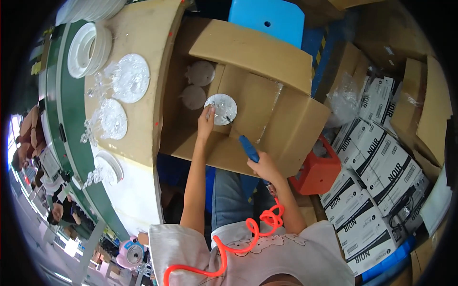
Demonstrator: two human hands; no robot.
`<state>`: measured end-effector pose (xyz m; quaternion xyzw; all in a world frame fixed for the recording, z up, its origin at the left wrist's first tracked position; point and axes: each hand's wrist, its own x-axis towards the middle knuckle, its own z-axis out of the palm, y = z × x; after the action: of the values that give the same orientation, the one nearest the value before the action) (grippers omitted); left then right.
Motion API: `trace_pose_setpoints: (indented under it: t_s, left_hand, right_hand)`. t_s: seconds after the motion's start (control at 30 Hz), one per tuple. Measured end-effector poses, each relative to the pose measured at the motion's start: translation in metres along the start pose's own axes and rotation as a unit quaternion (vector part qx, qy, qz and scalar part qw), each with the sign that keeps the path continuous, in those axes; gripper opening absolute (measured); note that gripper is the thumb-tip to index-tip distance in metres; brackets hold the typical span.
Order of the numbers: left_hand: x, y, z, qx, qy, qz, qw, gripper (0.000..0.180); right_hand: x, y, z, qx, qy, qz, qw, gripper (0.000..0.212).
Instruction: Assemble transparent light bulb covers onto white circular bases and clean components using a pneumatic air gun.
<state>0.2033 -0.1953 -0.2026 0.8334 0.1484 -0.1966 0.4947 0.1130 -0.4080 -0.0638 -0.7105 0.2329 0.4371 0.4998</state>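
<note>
My left hand (206, 122) grips the near-left rim of a white round disc (229, 103) with shiny clear plastic pieces on it, held over an open cardboard box (248, 50). In my right hand (267, 167) is a blue air blow gun (249, 148), its thin dark nozzle pointing at the disc and ending close to the lower right rim. A coiled red hose (224, 261) runs from the gun's handle across my lap. Two similar round discs, one farther (201, 73) and one nearer (193, 97), lie inside the box at its left.
Left, a cardboard-covered bench (143, 28) bears several discs (131, 78) with clear parts and a stack of white rings (81, 50). A blue stool (267, 21) stands beyond the box, a red stool (318, 167) to its right. White cartons (377, 152) fill the right. People sit far left.
</note>
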Motion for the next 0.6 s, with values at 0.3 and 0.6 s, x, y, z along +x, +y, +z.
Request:
trace_pose_setpoints:
  t_s: [0.3,0.6]
  left_hand:
    - [-0.04,-0.013,0.0,0.047,0.123,0.049,0.99,0.037]
    - [-0.046,-0.004,-0.009,-0.022,0.176,0.032,0.984,0.037]
  right_hand:
    - [-0.026,0.021,-0.01,-0.101,-0.037,-0.002,0.994,0.028]
    - [-0.037,-0.005,-0.025,-0.125,-0.013,-0.035,0.991,0.026]
